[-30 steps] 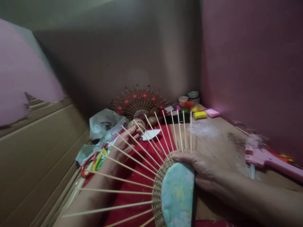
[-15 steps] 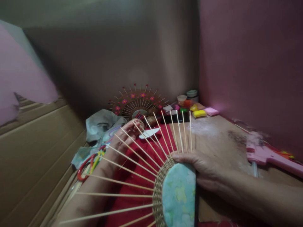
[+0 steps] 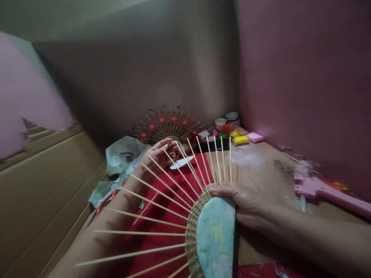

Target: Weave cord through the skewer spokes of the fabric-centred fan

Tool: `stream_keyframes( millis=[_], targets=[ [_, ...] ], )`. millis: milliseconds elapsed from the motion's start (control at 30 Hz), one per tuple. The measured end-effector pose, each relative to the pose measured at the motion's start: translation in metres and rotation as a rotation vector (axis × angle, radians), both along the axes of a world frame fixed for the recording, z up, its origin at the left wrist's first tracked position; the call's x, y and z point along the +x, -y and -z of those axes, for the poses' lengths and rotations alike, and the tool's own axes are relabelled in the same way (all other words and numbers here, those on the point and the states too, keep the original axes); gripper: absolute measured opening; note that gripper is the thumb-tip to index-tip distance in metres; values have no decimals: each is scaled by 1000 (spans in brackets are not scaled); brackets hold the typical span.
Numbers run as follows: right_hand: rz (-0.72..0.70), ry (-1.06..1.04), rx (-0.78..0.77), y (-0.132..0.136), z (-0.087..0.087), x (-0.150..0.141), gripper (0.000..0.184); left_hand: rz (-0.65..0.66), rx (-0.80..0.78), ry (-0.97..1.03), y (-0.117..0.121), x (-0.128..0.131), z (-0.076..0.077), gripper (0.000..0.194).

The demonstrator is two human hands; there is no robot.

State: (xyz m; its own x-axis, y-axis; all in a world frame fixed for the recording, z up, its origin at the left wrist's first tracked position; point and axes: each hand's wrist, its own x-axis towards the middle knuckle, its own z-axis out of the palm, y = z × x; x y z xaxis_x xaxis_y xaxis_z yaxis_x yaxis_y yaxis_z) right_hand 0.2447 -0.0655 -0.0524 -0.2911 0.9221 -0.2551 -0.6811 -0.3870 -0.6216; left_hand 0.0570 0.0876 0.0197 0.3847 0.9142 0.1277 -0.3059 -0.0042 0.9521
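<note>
My right hand grips a half-round fan frame, thumb on top of its woven rim. The frame has a blue-green patterned fabric centre and thin wooden sticks radiating outward. My left hand is raised beyond the upper left sticks, fingers curled together. A thin strand of twine appears to run from its fingertips toward the woven rim; the grip is partly hidden by the sticks. Behind the hand, a ball of twine is partly visible.
A finished fan with pink flowers leans at the back. A pink glue gun lies right on the brown board. Yellow and pink packets sit behind. Red cloth, a white cut piece and red-handled scissors are nearby.
My left hand has shifted slightly left and its forearm now covers more of the scissors. The view has turned a little; my right hand keeps its grip on the fan frame.
</note>
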Motion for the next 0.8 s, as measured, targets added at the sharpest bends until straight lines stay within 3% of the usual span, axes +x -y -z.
stream_keyframes(
  millis=[133,400,500,567,700,800],
  targets=[
    [1,25,-23,-2,-2,-1,8,48,95,15,0,-3,-3,21],
    [-38,-30,-14,-5,2,0,5,-104,289,78,3,-11,-2,20],
    [-8,-42,-45,-4,3,1,8,-82,253,86,1,-24,-3,27],
    [16,-63,-66,-4,1,1,8,-142,174,12,-1,-35,1,27],
    [6,-143,-80,-4,-2,1,10,-235,0,-263,-1,-53,18,14],
    [3,-130,-91,-4,-3,1,12,-248,5,-314,3,-58,30,9]
  ],
)
